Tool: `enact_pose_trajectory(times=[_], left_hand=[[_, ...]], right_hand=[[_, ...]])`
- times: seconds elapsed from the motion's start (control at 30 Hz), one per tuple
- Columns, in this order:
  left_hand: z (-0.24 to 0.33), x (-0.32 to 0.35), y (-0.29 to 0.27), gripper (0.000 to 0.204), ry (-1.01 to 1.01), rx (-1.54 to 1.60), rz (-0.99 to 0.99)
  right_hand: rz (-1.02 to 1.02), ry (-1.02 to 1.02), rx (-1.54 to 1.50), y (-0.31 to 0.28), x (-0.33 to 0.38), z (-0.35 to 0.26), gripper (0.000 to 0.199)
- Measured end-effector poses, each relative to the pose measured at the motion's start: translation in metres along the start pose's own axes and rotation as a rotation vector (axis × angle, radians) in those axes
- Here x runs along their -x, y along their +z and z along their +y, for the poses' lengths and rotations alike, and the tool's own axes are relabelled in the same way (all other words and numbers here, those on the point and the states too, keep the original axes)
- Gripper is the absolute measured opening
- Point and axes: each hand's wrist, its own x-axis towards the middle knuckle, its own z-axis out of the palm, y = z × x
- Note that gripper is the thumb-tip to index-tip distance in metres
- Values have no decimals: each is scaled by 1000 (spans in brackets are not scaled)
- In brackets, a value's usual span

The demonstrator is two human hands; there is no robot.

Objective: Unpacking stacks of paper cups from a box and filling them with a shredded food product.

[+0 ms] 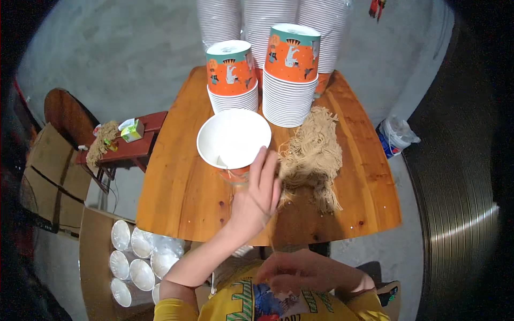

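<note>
A white-lined paper bucket (pixel 234 138) stands mouth up near the middle of the wooden table (pixel 176 198), its orange outside showing below the rim. My left hand (pixel 256 195) reaches over the table with fingers stretched out, the fingertips at the bucket's right rim. Close to my body, my right hand (pixel 297 270) is smeared by motion; whether it holds anything cannot be made out. Just right of the bucket lies a loose heap of beige strings (pixel 313 150).
Behind the bucket are two upside-down stacks of orange-and-green paper buckets (pixel 230 72), (pixel 292 59). Tall wrapped white stacks (pixel 270 21) rise behind them. At lower left, a cardboard box (pixel 95 257) holds several white buckets. A red bench (pixel 144 136) carries more strings (pixel 104 140).
</note>
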Motion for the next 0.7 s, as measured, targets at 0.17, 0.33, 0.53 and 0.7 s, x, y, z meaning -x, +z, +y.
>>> enact_pose_trajectory(times=[0.17, 0.33, 0.53, 0.7], left_hand=[[-22, -18, -12, 43, -83, -302, 40], [-52, -13, -52, 26, -21, -391, 123], [-105, -4, -108, 22, -39, -126, -75], [-146, -8, -138, 21, -38, 24, -207]], right_hand=[[80, 27, -51, -6, 13, -16, 24], [293, 2, -336, -18, 11, -27, 24], [470, -336, -357, -57, -47, 1, 26], [-89, -350, -1258, -76, -81, 34, 24]])
